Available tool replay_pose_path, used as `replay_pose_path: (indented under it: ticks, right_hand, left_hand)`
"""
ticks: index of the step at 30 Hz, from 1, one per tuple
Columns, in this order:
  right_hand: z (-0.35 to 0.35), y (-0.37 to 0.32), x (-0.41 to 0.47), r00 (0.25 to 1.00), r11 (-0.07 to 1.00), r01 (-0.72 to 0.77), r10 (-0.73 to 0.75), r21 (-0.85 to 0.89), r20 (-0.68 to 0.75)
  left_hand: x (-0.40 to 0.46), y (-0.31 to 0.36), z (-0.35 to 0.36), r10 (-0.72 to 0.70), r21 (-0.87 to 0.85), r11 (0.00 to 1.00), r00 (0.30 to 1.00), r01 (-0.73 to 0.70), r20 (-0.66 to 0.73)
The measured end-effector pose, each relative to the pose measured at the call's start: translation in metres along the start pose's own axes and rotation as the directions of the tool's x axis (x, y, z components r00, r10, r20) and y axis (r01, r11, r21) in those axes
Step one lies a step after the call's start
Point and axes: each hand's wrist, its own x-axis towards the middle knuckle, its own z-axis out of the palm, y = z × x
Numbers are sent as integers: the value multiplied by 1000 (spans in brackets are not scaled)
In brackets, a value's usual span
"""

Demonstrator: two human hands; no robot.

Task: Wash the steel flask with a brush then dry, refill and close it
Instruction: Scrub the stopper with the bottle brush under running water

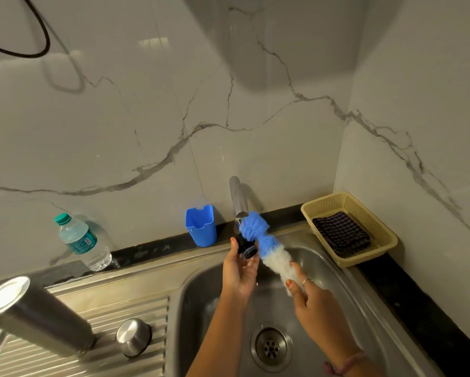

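The steel flask stands upside down on the ribbed drainboard at the lower left. Its steel cap sits beside it. Over the sink basin, my left hand holds a small black inner lid in its fingertips, just below the tap. My right hand grips the white end of a blue and white bottle brush. The brush's blue head touches the black lid under the spout.
A blue plastic cup stands at the wall behind the sink. A water bottle with a green cap stands at the left. A beige basket with a dark checked cloth is at the right. The drain lies below my arms.
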Motion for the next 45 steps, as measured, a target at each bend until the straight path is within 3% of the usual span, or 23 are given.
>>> replay_pose_path:
  ticks: [9,15,20,24,29,33,37,42,45]
  right_hand:
    - [-1,-2,4,999,999,34,-35,-38,-30]
    - [-12,7,15,999,998,34,-35,-49,-22]
    - [-16,-3,5,989,988,147,-147,-47,1]
    - [-21,-1,21,999,997,50,-50,-61,11]
    - [-18,-9,13,986,980,165,-163,-114,19]
    - [-21,-1,26,998,993,60,-57,-104,24]
    - [-18,-9,12,991,985,135,-133,-103,25]
    - [-19,2,23,999,995,27,-23,-93,43]
    - [-17,-3,16,998,998,59,-58,-34,31]
  left_hand:
    - [-3,-1,-1,-4,42,999,999,2,54]
    - [-4,-1,-1,18,14,1000,1000,-18,0]
    - [-4,-1,2,39,9,999,999,-39,26]
    - [-11,0,7,11,-57,998,998,-8,65]
    - [-4,0,2,32,-18,999,999,-31,44]
    - [-4,0,4,22,-61,998,999,-20,28]
    - [1,1,1,22,-38,999,1000,-21,11]
    - [0,-2,-1,-4,-3,1000,1000,4,0]
    - [1,0,0,0,-11,1000,1000,0,21]
